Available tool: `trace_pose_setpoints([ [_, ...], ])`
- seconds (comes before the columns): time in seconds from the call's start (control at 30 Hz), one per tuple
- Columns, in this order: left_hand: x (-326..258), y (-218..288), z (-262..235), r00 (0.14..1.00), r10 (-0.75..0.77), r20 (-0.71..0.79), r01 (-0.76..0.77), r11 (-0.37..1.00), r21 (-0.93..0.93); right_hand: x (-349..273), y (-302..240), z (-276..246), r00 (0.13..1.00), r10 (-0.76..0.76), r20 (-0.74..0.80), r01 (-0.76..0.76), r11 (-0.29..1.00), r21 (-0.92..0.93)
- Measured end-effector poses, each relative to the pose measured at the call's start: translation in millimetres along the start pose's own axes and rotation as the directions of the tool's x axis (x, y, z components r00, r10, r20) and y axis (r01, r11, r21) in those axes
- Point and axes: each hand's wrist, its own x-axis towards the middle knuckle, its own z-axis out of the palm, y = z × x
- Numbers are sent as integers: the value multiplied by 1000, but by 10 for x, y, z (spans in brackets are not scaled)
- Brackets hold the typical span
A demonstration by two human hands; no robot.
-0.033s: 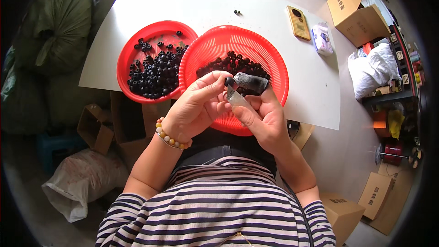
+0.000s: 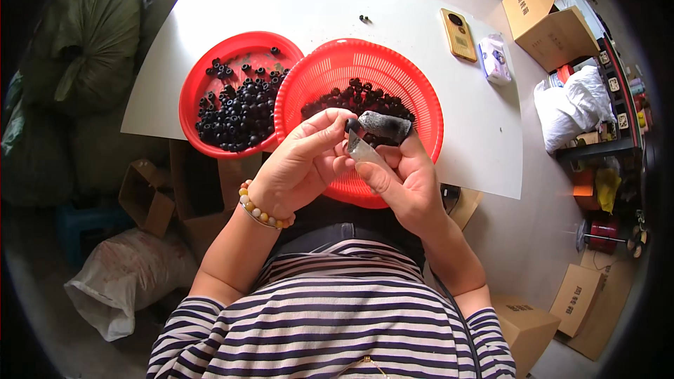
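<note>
Between thumb and fingertips, my left hand (image 2: 298, 161) pinches a small round black part (image 2: 352, 125). My right hand (image 2: 418, 193) grips a flat, pale blade (image 2: 366, 153) with a slanted tip, its thumb along the side. A worn grey-black cover (image 2: 385, 126) wraps the index finger of that hand. The blade's tip is close beside the black part; whether they touch I cannot tell. Both hands are over the near side of a red slotted basket (image 2: 432, 112), where many dark parts (image 2: 368, 97) lie. To its left, a red tray (image 2: 191, 95) bears many black ring-like parts (image 2: 242, 112).
On the white table (image 2: 484, 133) lie a yellow phone (image 2: 459, 35), a soft white-purple pack (image 2: 494, 60) and tiny black pieces (image 2: 364, 19). Cardboard boxes (image 2: 554, 28) and a shelf (image 2: 604, 151) stand right. Green sacks (image 2: 81, 49) and a white bag (image 2: 130, 274) are left.
</note>
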Motion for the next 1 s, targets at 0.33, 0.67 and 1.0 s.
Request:
trace_pose_setpoints([
  [0.33,3,-7,-10,1000,29,3,-29,997,69,13,-32,-31,999,7,51,-8,1000,5],
  [0.67,2,6,-79,998,-10,69,10,1000,7,20,-20,-67,996,-12,83,14,1000,-23],
  [1.0,4,10,-83,985,-104,135,117,989,-88,32,-38,-95,990,17,141,-29,996,84],
])
